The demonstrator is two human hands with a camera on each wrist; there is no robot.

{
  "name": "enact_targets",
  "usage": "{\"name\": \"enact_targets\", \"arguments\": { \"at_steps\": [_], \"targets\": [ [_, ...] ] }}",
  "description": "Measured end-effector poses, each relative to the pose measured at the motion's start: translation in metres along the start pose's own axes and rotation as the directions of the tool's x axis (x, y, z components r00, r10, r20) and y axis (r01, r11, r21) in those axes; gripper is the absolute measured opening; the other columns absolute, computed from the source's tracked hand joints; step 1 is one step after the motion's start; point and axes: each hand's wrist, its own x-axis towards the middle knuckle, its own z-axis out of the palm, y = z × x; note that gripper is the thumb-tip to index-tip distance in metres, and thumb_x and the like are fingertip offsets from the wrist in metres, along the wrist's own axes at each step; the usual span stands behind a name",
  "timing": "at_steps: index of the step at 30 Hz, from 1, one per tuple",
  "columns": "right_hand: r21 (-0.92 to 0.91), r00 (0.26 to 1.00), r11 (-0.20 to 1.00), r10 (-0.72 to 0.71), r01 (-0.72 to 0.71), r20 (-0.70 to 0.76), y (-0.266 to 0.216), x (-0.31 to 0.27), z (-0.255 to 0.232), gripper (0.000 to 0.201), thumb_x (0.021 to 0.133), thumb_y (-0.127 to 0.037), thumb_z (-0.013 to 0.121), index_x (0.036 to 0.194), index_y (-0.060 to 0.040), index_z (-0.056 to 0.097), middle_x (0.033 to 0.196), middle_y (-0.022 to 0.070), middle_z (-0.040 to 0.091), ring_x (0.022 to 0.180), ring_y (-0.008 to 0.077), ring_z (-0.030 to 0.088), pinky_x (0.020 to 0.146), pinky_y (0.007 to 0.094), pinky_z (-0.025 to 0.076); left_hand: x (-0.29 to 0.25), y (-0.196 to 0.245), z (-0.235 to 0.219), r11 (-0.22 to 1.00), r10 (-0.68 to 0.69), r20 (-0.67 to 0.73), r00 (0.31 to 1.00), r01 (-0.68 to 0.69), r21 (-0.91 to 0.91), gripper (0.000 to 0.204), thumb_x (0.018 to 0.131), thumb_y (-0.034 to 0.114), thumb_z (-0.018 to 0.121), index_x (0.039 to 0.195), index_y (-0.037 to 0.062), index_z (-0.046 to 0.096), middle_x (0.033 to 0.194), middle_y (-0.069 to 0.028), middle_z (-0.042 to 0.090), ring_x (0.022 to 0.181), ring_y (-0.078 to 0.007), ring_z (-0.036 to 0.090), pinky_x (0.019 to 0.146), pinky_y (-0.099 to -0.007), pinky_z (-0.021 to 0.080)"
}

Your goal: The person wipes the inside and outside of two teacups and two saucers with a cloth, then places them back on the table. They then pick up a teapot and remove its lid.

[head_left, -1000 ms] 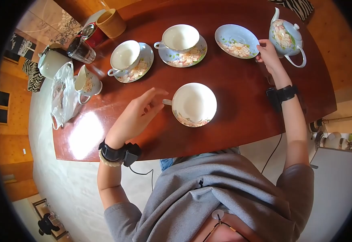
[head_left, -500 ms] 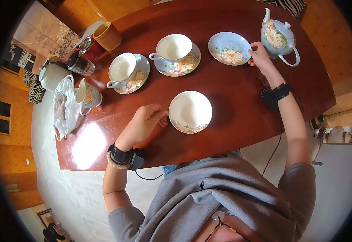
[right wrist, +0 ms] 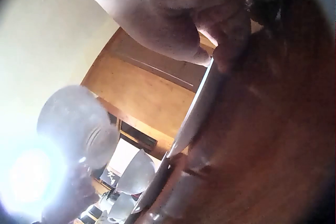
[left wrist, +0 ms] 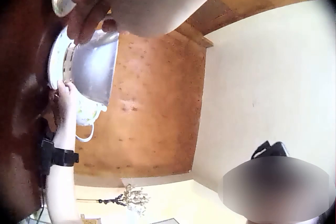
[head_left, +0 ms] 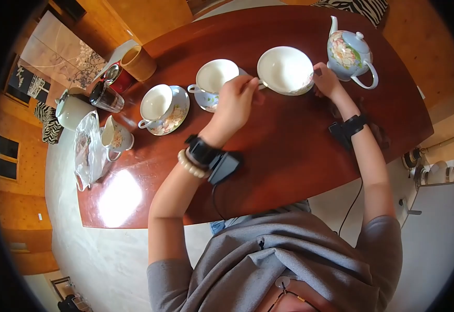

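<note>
My left hand (head_left: 232, 106) pinches the handle of a white teacup (head_left: 285, 70) with a floral outside. In the head view this cup hides most of the saucer beneath it. The right wrist view shows the cup (right wrist: 73, 121) raised above the saucer (right wrist: 195, 106), with a gap between them. Thumb and finger of my right hand (head_left: 327, 82) pinch that saucer's near right rim. Left of the raised cup, a second teacup (head_left: 216, 75) sits on its floral saucer, partly behind my left hand. Farther left stands a third teacup (head_left: 156, 102) on a blue floral saucer (head_left: 172, 122).
A floral teapot (head_left: 349, 52) stands right of my right hand. Along the left side are a cream jug (head_left: 117, 136), a plastic bag (head_left: 87, 148), a dark glass tumbler (head_left: 106, 97), a red tin (head_left: 119, 79) and a wooden cup (head_left: 138, 63). The glossy table (head_left: 289, 151) curves at its far edge.
My left hand has taken the teacup by its handle, lifted it from the table's near middle and carried it forward and right, over the saucer. My right hand has stayed at the saucer's rim.
</note>
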Motion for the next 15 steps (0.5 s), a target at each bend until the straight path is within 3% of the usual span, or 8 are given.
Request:
{"name": "enact_targets", "arguments": {
  "at_steps": [4, 6, 11, 15],
  "targets": [
    [0.114, 0.998, 0.992, 0.043, -0.047, 0.036, 0.006, 0.003, 0.000, 0.035, 0.094, -0.032, 0.050, 0.105, 0.0007, 0.046, 0.065, 0.0113, 0.059, 0.047, 0.0181, 0.059, 0.039, 0.0287, 0.048, 0.052, -0.027, 0.036, 0.995, -0.046, -0.045, 0.998, 0.042, -0.095, 0.025, 0.098, 0.016, 0.045, 0.089, -0.0036, 0.058, 0.074, -0.0071, 0.062, 0.069, -0.0135, 0.060, 0.062, -0.0286, 0.051],
    [0.117, 0.997, 0.990, 0.068, -0.073, 0.045, 0.001, -0.002, -0.002, 0.035, 0.095, -0.032, 0.048, 0.107, 0.0018, 0.046, 0.067, 0.0118, 0.059, 0.049, 0.0181, 0.060, 0.040, 0.0286, 0.049, 0.063, -0.035, 0.041, 0.997, -0.066, -0.042, 0.997, 0.064, -0.050, 0.024, 0.097, 0.015, 0.046, 0.089, -0.0042, 0.058, 0.075, -0.0077, 0.062, 0.069, -0.0144, 0.060, 0.063, -0.0291, 0.052],
    [0.178, 0.991, 0.978, 0.091, -0.108, 0.100, -0.001, -0.005, -0.006, 0.037, 0.096, -0.031, 0.044, 0.110, 0.0026, 0.042, 0.068, 0.0124, 0.058, 0.049, 0.0188, 0.059, 0.042, 0.0288, 0.049, 0.073, -0.045, 0.044, 0.966, -0.223, -0.046, 0.974, 0.214, -0.147, 0.024, 0.097, 0.014, 0.044, 0.090, -0.0047, 0.058, 0.076, -0.0079, 0.061, 0.068, -0.0164, 0.059, 0.066, -0.0305, 0.052],
    [0.216, 0.988, 0.970, 0.090, -0.115, 0.123, -0.002, -0.008, -0.008, 0.038, 0.095, -0.031, 0.044, 0.110, 0.0029, 0.041, 0.067, 0.0126, 0.058, 0.050, 0.0190, 0.059, 0.043, 0.0289, 0.050, 0.077, -0.046, 0.048, 0.960, -0.240, -0.076, 0.968, 0.225, -0.167, 0.025, 0.097, 0.015, 0.044, 0.090, -0.0042, 0.058, 0.076, -0.0083, 0.059, 0.069, -0.0166, 0.059, 0.067, -0.0307, 0.051]
  ]
}}
